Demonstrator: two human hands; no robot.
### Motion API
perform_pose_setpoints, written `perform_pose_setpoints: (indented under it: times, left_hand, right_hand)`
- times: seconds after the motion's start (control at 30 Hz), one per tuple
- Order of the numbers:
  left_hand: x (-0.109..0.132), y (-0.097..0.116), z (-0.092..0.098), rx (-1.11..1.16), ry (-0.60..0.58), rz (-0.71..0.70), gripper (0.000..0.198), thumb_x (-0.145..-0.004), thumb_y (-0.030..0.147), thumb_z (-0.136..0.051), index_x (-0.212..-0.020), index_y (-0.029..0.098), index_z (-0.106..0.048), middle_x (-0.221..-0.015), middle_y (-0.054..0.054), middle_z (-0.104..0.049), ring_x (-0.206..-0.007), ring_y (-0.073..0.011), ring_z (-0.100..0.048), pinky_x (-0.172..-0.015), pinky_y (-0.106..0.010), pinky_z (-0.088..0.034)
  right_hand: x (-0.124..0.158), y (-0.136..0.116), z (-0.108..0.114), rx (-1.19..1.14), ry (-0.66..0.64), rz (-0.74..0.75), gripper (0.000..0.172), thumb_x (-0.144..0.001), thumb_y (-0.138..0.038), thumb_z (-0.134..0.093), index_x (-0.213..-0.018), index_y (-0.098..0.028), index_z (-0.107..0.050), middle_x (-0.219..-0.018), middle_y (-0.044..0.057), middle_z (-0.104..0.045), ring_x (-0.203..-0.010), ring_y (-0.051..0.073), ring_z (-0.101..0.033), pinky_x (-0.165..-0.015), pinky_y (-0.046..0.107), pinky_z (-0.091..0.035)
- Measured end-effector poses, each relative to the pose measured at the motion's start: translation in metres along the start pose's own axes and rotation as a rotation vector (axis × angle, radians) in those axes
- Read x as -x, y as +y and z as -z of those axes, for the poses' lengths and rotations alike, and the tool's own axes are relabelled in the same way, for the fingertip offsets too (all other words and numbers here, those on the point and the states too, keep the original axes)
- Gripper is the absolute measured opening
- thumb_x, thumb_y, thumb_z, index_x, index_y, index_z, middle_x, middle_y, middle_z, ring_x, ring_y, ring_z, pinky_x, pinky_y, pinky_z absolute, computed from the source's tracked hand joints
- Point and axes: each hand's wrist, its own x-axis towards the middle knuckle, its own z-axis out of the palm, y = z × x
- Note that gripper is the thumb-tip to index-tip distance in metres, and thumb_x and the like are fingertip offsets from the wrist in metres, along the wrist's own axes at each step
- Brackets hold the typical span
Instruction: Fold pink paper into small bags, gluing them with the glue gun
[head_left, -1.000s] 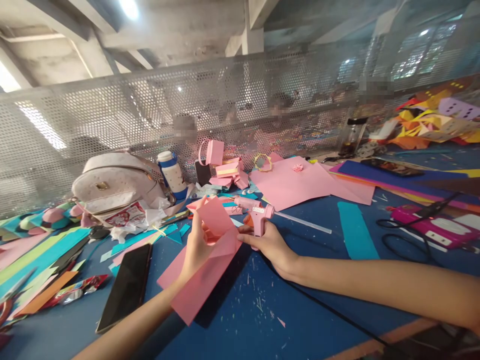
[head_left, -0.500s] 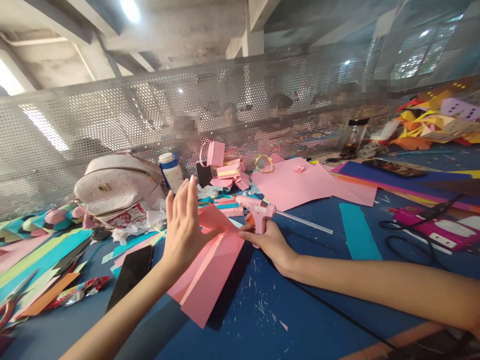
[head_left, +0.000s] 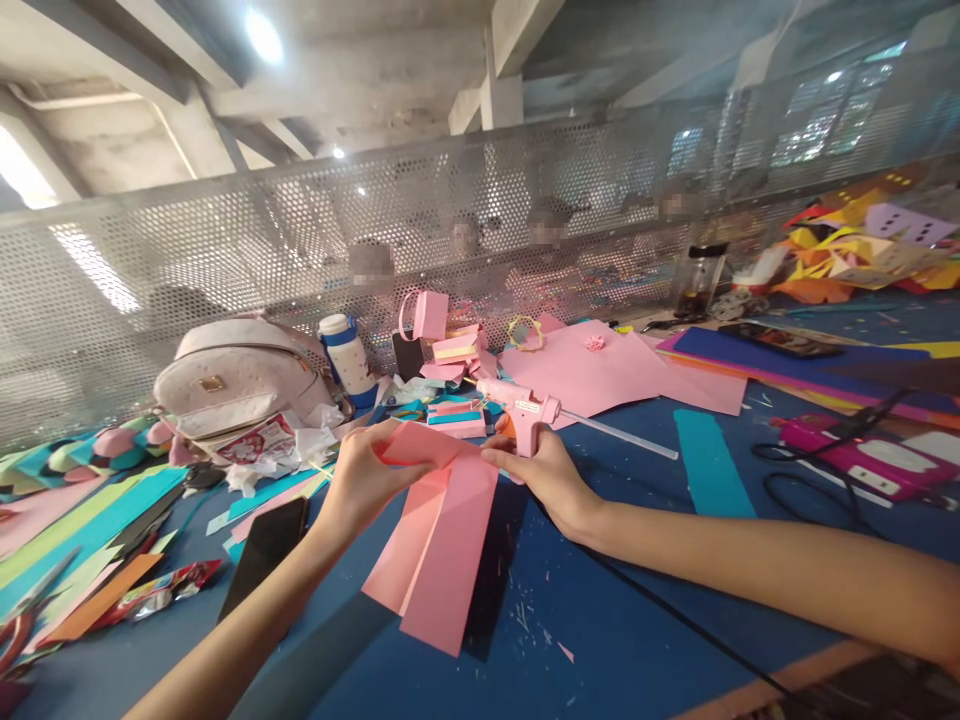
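Observation:
A folded pink paper sheet (head_left: 442, 540) hangs over the blue table (head_left: 600, 620) in front of me. My left hand (head_left: 364, 480) is closed, pinching the sheet's upper left fold. My right hand (head_left: 544, 475) is wrapped round the handle of a pink glue gun (head_left: 525, 410), and its forefinger touches the paper's upper right edge. The gun's nozzle points left and a clear glue stick juts out to the right. A black cord runs from under my right forearm.
A black phone (head_left: 262, 540) lies left of my left arm. A white bag (head_left: 232, 375), a white and blue bottle (head_left: 345, 355) and small pink paper boxes (head_left: 450, 345) stand behind. Large pink sheets (head_left: 600, 370), teal strips (head_left: 709, 460) and a perforated metal screen (head_left: 300, 250) surround them.
My left hand went from an open, raised palm half a second ago to a pinch on the paper's top fold. The sheet now hangs folded lengthwise. My right hand stayed on the glue gun.

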Motion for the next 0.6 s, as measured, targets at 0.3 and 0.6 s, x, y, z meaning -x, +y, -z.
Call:
perform_pose_setpoints:
  times: [0.3,0.6]
  left_hand:
    - [0.009,-0.007,-0.008,0.236,0.09,0.11,0.02,-0.07,0.033,-0.074,-0.079,0.016,-0.077,-0.078,-0.004,-0.076,-0.074,-0.0239,-0.071,-0.065,-0.029,-0.055]
    - [0.011,-0.002,-0.015,0.218,0.172,0.084,0.045,-0.063,0.03,-0.08,-0.105,0.017,-0.071,-0.1,-0.007,-0.075,-0.089,-0.0242,-0.07,-0.072,-0.03,-0.057]
  right_hand:
    - [-0.001,-0.011,-0.001,0.021,0.001,0.042,0.031,-0.066,-0.034,-0.079,-0.085,-0.018,-0.06,-0.077,0.002,-0.065,-0.06,0.011,-0.049,-0.047,0.024,-0.03]
    - [-0.002,-0.011,0.0,-0.005,-0.003,0.042,0.032,-0.067,-0.033,-0.079,-0.086,-0.018,-0.058,-0.078,0.002,-0.065,-0.059,0.01,-0.047,-0.047,0.023,-0.029]
